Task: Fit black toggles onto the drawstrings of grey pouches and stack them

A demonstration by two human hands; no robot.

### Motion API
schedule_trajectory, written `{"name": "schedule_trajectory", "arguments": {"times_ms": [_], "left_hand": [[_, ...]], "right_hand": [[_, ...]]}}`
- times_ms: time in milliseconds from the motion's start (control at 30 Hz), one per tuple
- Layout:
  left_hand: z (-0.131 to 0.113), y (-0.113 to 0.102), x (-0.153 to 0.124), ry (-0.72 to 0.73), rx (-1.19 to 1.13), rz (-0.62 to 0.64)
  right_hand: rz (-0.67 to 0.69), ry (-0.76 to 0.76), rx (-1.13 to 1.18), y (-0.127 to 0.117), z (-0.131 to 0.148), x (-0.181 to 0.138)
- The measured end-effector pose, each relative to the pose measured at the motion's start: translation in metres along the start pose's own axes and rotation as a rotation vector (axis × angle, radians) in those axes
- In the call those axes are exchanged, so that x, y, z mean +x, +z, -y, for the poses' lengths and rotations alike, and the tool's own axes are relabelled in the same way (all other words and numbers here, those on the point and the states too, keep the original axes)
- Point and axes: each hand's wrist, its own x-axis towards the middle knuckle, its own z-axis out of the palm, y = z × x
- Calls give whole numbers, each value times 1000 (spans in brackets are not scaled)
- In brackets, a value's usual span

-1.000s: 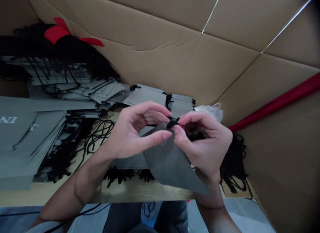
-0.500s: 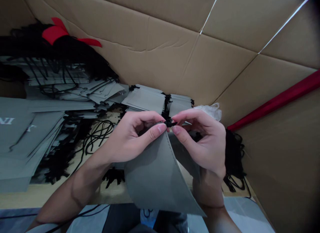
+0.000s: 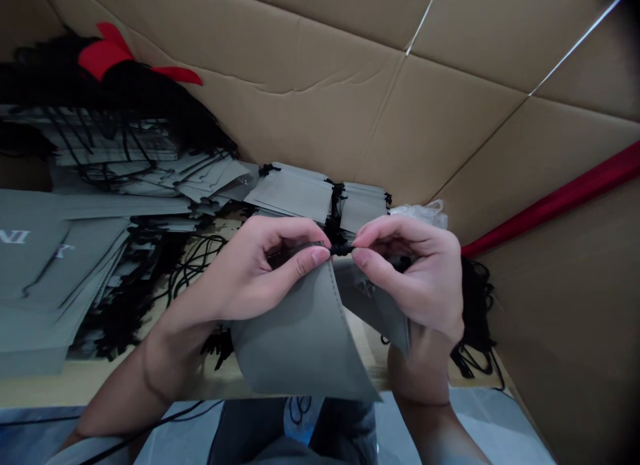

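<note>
A grey drawstring pouch (image 3: 300, 345) with a stitched edge hangs from my hands above the table's front edge. My left hand (image 3: 270, 268) pinches its top corner between thumb and forefinger. Out of that corner comes a black cord (image 3: 343, 250), which looks knotted. The cord's end is pinched between the thumb and forefinger of my right hand (image 3: 410, 268). A second grey panel, bearing a faint pale print, shows below my right hand. The fingertips hide part of the cord.
Stacked grey pouches (image 3: 293, 192) with black cord ends lie behind my hands. More printed pouches (image 3: 35, 272) are piled at left. Black cord bundles (image 3: 145, 98) with a red band stand back left; another black cord bundle (image 3: 475, 312) lies right. A cardboard wall (image 3: 340, 92) rises behind.
My right hand has moved slightly to the right, away from my left, and the cord between them is stretched straighter. The hanging pouch has swung a little left and up.
</note>
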Motion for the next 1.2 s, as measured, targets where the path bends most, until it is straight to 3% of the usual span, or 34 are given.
{"name": "schedule_trajectory", "arguments": {"times_ms": [167, 433, 700, 1033, 1200], "left_hand": [[-4, -5, 1, 36, 55, 53], [-6, -4, 0, -10, 39, 46], [-6, -3, 0, -38, 44, 31], [-4, -11, 0, 89, 140, 94], [-4, -11, 2, 117, 164, 89]], "right_hand": [[82, 96, 87, -6, -5, 4], [185, 50, 196, -10, -6, 5], [132, 39, 53, -4, -8, 2], [240, 137, 140, -8, -8, 6], [254, 15, 107, -5, -16, 9]]}}
